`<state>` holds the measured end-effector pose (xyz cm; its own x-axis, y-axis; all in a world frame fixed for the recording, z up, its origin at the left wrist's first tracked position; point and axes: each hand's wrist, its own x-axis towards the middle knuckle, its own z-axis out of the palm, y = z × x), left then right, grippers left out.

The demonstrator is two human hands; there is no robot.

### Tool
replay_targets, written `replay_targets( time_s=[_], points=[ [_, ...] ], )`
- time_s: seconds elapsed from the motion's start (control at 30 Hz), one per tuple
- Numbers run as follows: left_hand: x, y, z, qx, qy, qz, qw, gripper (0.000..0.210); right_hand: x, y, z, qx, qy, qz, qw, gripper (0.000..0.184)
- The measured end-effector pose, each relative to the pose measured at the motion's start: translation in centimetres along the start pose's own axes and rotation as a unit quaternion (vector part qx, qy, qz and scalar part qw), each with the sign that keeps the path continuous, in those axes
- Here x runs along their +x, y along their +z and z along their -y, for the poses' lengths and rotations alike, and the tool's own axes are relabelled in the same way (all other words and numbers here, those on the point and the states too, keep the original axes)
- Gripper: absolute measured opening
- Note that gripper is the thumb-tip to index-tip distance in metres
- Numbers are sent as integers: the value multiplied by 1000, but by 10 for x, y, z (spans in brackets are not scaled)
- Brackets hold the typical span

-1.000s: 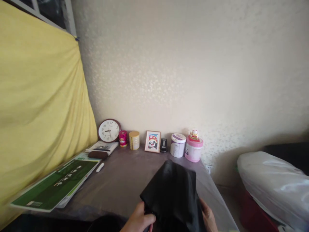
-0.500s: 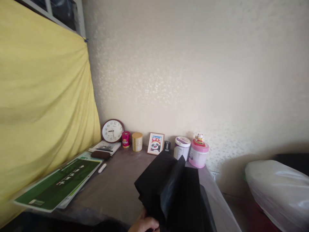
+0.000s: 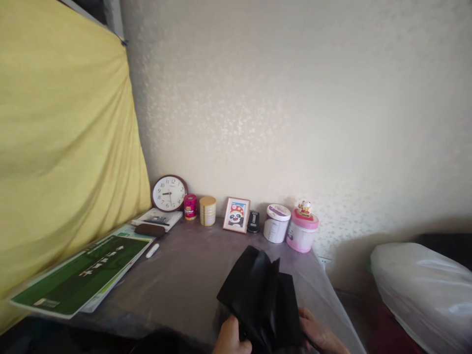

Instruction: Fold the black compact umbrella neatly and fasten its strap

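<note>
Near the front edge of the table, a black item of thin, slightly shiny sheet material [image 3: 258, 300] stands up in several loose folds and flaps. Its exact kind does not show. My left hand [image 3: 232, 337] is closed around its lower left part, thumb toward me. At its lower right edge is my right hand [image 3: 320, 334], fingers curled against the black material and partly hidden behind it. The bottom of the item runs out of the picture.
Along the wall stand a clock [image 3: 169, 193], a pink tin [image 3: 190, 207], a yellow-lidded can [image 3: 207, 211], a framed panda picture [image 3: 236, 215], and two tubs, one purple-lidded [image 3: 277, 224], one pink [image 3: 302, 233]. Green booklets [image 3: 84, 275] lie left; a white plastic bag [image 3: 424, 285] is right.
My right hand has come into view at the right of the black item. The black item sits lower and its flaps are drawn in narrower. My left hand has shifted slightly right.
</note>
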<state>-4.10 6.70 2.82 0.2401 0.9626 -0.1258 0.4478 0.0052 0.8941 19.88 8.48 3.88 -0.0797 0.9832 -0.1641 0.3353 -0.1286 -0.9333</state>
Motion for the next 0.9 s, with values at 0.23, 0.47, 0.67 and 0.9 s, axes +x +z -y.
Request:
replay_targets(
  time_s=[0.23,0.47,0.67,0.9],
  points=[
    [0,21,-4,211,-32,22,977,84,-25,-30,-27,-26,97,42,994,40],
    [-4,13,8,178,6,55,982,91,-39,-56,-44,-119,61,-140,981,43],
    [-3,12,35,43,97,80,991,94,-47,-23,13,-20,-10,-244,969,55],
    [-6,24,24,89,31,60,994,95,-32,31,61,-34,33,-219,974,65]
  ],
)
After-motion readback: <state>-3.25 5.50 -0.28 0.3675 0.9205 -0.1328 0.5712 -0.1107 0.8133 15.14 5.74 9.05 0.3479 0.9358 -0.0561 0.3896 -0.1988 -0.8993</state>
